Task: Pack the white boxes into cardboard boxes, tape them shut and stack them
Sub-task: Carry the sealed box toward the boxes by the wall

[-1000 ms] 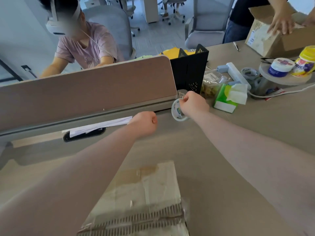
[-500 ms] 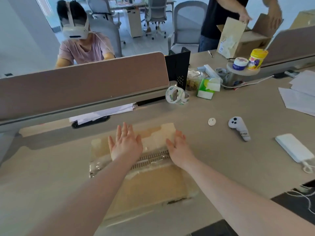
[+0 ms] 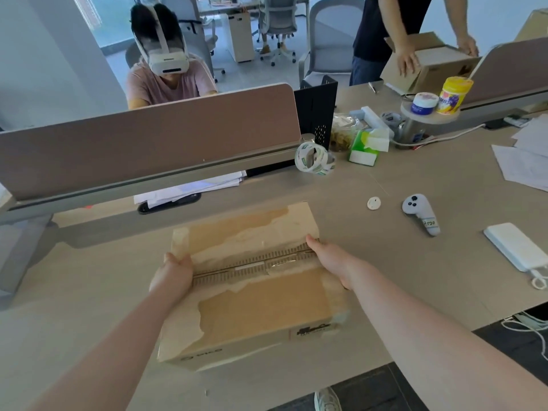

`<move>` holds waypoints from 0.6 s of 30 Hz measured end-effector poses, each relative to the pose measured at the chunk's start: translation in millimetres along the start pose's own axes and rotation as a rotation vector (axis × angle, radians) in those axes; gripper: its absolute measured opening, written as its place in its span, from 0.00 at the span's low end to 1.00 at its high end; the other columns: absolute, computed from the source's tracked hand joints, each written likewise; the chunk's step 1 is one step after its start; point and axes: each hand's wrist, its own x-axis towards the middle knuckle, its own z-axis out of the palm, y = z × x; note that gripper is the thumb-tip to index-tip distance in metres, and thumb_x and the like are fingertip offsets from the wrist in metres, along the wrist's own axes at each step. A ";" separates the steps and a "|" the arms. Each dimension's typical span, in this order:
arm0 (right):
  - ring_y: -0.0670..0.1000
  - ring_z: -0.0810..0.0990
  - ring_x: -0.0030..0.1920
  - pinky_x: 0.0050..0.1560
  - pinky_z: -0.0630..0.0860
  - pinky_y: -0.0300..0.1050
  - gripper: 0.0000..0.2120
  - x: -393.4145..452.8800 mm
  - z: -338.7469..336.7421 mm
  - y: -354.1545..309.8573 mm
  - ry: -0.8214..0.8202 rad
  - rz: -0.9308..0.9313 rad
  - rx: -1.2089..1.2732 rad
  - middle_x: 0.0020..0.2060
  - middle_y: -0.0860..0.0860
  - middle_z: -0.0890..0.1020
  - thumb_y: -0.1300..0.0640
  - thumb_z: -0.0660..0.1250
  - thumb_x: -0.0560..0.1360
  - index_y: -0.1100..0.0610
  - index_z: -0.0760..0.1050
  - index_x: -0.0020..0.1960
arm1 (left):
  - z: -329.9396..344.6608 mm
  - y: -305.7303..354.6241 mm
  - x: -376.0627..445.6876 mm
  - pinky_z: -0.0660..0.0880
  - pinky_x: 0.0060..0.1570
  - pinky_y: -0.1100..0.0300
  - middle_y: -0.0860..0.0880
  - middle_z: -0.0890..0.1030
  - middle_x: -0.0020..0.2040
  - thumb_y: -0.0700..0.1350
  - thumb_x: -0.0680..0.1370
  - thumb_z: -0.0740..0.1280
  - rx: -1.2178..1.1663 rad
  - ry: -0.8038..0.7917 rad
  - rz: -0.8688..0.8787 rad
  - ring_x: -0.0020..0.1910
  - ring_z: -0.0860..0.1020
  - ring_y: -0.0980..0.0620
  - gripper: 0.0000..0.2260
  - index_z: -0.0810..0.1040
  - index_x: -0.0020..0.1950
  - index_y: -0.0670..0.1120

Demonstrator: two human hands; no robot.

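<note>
A closed cardboard box (image 3: 261, 310) lies on the desk in front of me, its top flaps joined along a taped seam. My left hand (image 3: 175, 272) lies against the box's left edge at the seam, fingers wrapped over the side. At the right end of the seam, my right hand (image 3: 332, 261) rests on the box's right edge. Two rolls of clear tape (image 3: 315, 158) stand by the desk divider, apart from both hands. No white boxes are visible.
A desk divider (image 3: 148, 143) runs along the far side with papers (image 3: 189, 189) under it. To the right lie a white controller (image 3: 421, 213), a small disc (image 3: 373, 202), a power bank (image 3: 517, 246), a tissue pack (image 3: 366, 146) and papers (image 3: 525, 155). Another person handles a cardboard box (image 3: 430, 65) at far right.
One second ago my right hand held the tape roll by the divider. It set the roll down, both hands pressed the box top, and now they have slid out to the box's left and right sides.
</note>
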 end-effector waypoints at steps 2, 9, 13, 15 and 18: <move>0.53 0.55 0.77 0.74 0.52 0.51 0.36 -6.0 -5.2 -2.8 -0.057 0.043 0.016 0.77 0.50 0.56 0.34 0.53 0.78 0.54 0.56 0.78 | -2.9 -13.3 4.2 0.77 0.52 0.42 0.39 0.79 0.51 0.55 0.83 0.52 -0.259 -0.100 -0.031 0.48 0.79 0.39 0.17 0.70 0.62 0.44; 0.52 0.66 0.71 0.62 0.63 0.44 0.29 -4.5 -10.1 9.5 -0.073 0.024 0.076 0.68 0.48 0.70 0.36 0.53 0.79 0.52 0.67 0.72 | -5.6 -31.9 -5.5 0.80 0.37 0.47 0.38 0.82 0.39 0.57 0.80 0.61 -0.757 -0.325 -0.230 0.32 0.81 0.41 0.21 0.80 0.53 0.38; 0.50 0.83 0.51 0.49 0.75 0.43 0.26 2.3 -9.5 16.4 -0.130 -0.046 0.171 0.53 0.51 0.85 0.36 0.53 0.78 0.51 0.79 0.60 | 0.2 -31.8 -4.1 0.78 0.29 0.54 0.41 0.82 0.34 0.62 0.80 0.55 -0.890 -0.379 -0.239 0.27 0.81 0.44 0.25 0.79 0.50 0.42; 0.50 0.85 0.47 0.44 0.78 0.42 0.26 2.1 -6.6 15.4 -0.145 -0.048 0.197 0.49 0.52 0.86 0.37 0.54 0.79 0.54 0.80 0.59 | -0.1 -34.9 -2.3 0.78 0.30 0.54 0.41 0.83 0.34 0.67 0.78 0.53 -0.875 -0.355 -0.234 0.29 0.82 0.44 0.29 0.79 0.50 0.43; 0.51 0.85 0.43 0.41 0.79 0.43 0.26 6.3 -11.4 19.3 -0.198 -0.058 0.233 0.48 0.55 0.85 0.37 0.53 0.79 0.54 0.80 0.56 | -1.7 -34.6 -4.4 0.79 0.31 0.54 0.41 0.84 0.37 0.67 0.78 0.52 -0.891 -0.387 -0.218 0.32 0.83 0.43 0.31 0.80 0.52 0.43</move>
